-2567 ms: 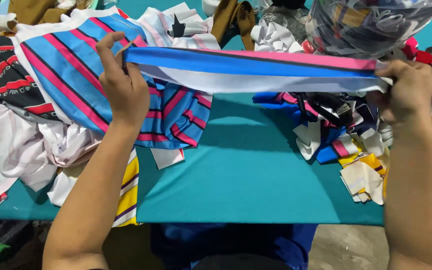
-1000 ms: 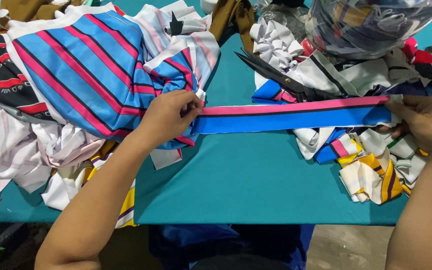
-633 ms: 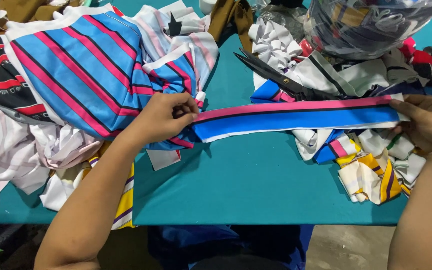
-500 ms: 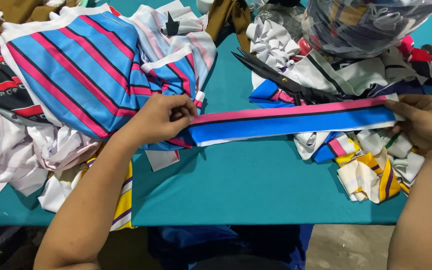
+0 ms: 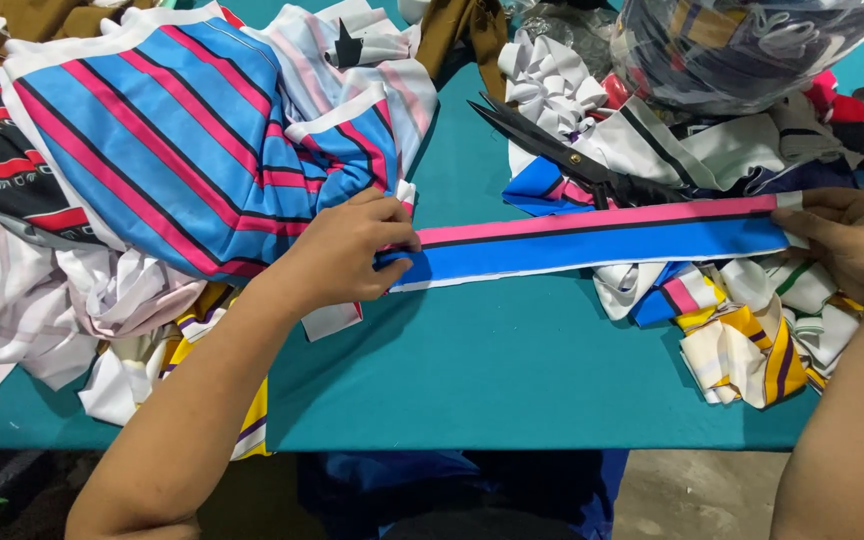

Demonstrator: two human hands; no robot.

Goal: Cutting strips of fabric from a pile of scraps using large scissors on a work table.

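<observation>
Fingers of the left hand (image 5: pixel 347 255) and right hand (image 5: pixel 857 245) are closed on the ends of a blue-pink strip (image 5: pixel 592 240), stretched flat over the teal tabletop (image 5: pixel 512 370); laying it straight seems the step, scissors (image 5: pixel 562 150) just behind

We see two bare forearms entering from bottom edge, no sleeves in view on either. Left hand (image 5: pixel 342 255) bare: no glove, no ring, no watch or band at wrist. Right hand (image 5: pixel 857 245) likewise bare, no glove, nothing worn at wrist as far as we can tell. Fingernails short, unpainted where visible. Between forearms, at bottom centre, we make out dark blue garment (image 5: pixel 432 490) on person's lower body, folds visible; its kind we cannot tell.
</observation>
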